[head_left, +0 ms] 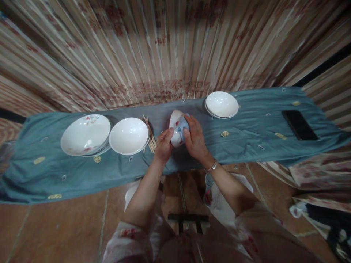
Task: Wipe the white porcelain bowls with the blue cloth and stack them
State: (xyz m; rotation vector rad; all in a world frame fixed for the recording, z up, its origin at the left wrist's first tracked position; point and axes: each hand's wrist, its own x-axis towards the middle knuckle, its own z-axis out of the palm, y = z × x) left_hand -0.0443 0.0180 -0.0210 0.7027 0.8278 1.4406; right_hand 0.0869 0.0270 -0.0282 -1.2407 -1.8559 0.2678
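Note:
Over the middle of the table, my left hand [163, 147] grips the near-left side of a small white bowl [176, 139] with red marks. The bowl is tipped on its side. My right hand [196, 140] presses a light blue cloth [182, 123] against the bowl, its fingers curled over the cloth. To the left of my left hand lie several wooden chopsticks [151, 140]. Beside them sits a stack of plain white bowls [128, 135]. Part of the small bowl is hidden behind the cloth and my fingers.
A stack of large floral-rimmed dishes [85, 135] stands at the left. White bowls [222, 105] are stacked at the back right, and a black phone [299, 125] lies farther right. A teal cloth [246, 146] covers the narrow table; a patterned curtain [175, 54] hangs behind it.

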